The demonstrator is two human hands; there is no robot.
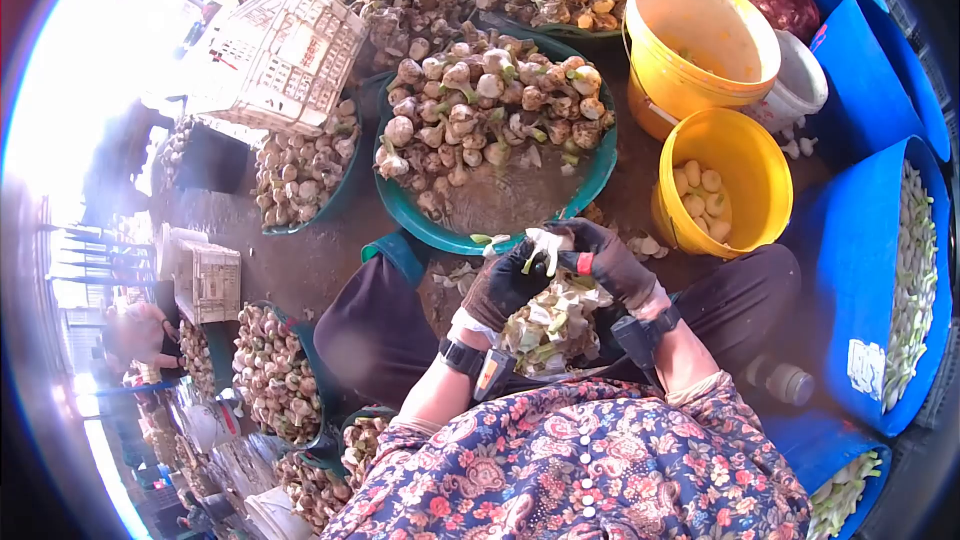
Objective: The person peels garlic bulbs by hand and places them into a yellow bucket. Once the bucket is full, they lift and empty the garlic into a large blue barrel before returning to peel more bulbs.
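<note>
Both my hands wear dark gloves and meet over my lap. Between them is a garlic bulb [546, 243] with pale, loose skin hanging off it. My left hand [500, 285] is closed on its near left side, while the fingers of my right hand [612, 262], with a red band on one finger, pinch it from the right. Beneath the hands lies a heap of peeled skins and stalks [556, 325]. Just beyond them stands a green tub [437, 233] of unpeeled garlic bulbs [465, 105] and murky water.
At right, a yellow bucket [768, 172] holds peeled bulbs [703, 198], behind it another yellow bucket [730, 85]. Blue bins [850, 270] line the right side. White crates [290, 50] and more garlic tubs are at left. A person [140, 335] is at far left.
</note>
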